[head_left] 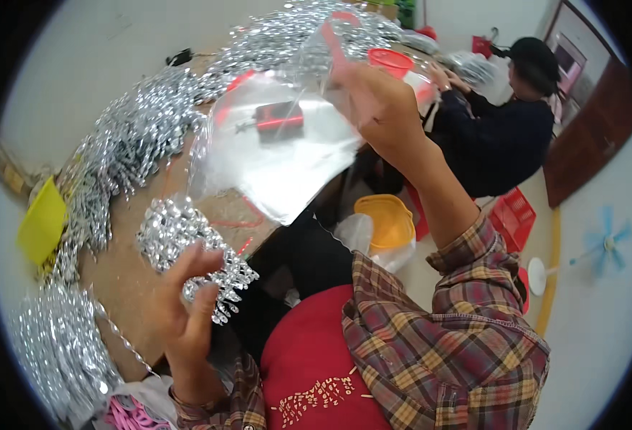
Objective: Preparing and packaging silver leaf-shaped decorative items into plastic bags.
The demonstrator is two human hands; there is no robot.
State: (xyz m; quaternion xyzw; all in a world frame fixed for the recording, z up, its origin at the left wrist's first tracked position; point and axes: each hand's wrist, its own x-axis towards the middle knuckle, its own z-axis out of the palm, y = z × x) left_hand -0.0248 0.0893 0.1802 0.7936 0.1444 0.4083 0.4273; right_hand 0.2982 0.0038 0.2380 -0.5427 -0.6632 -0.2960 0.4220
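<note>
Raised over the table, my right hand point(377, 100) is closed on the top of a clear plastic bag point(330, 54) with a red strip. Its lower part hangs over a stack of clear plastic bags point(258, 168), and a dark box with a red stripe point(280, 118) shows among them. My left hand point(187, 315), thumb and fingers apart, holds nothing. Just beyond it, a bundle of shiny silver twisted strips point(176, 229) lies at the table's near edge, partly hidden behind the fingers.
Heaps of silver strips point(140, 118) line the back and left of the brown table point(119, 276). A yellow-green tray point(42, 221) stands at far left. To the right are an orange basin point(386, 221), a red crate point(511, 217), a blue fan point(608, 242) and a seated person point(502, 136).
</note>
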